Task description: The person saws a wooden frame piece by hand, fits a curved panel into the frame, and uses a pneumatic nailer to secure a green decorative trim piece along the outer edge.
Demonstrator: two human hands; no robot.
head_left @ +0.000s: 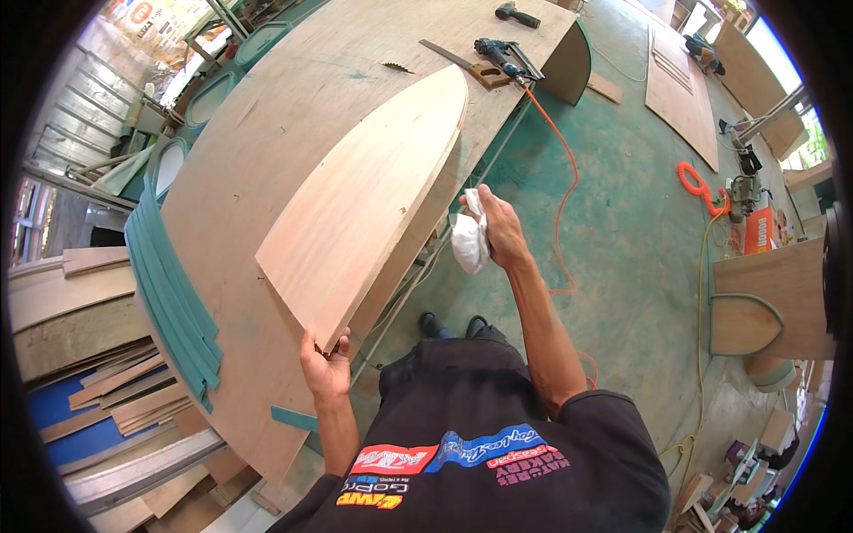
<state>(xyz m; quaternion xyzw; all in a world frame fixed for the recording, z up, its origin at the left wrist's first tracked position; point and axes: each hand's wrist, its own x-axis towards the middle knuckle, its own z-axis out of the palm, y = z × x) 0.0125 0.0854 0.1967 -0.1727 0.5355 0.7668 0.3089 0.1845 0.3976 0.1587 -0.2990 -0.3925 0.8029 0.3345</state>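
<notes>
A pale plywood panel [364, 195] with a curved, pointed far end lies tilted over the right part of the workbench. My left hand [327, 364] is closed on its near corner, fingers curled under the edge. To the right of the panel, over the floor, my right hand [499, 229] grips a small, bulging white plastic bag [470, 242] by its gathered top. The bag hangs apart from the panel; what fills it does not show.
On the workbench [240, 169] lie a handsaw [484, 75], a nail gun [499, 55] and another dark tool [517, 14]. Green strips [169, 293] line its left side. An orange air hose [569, 160] runs down to the floor. Wood offcuts [115, 382] are stacked at left.
</notes>
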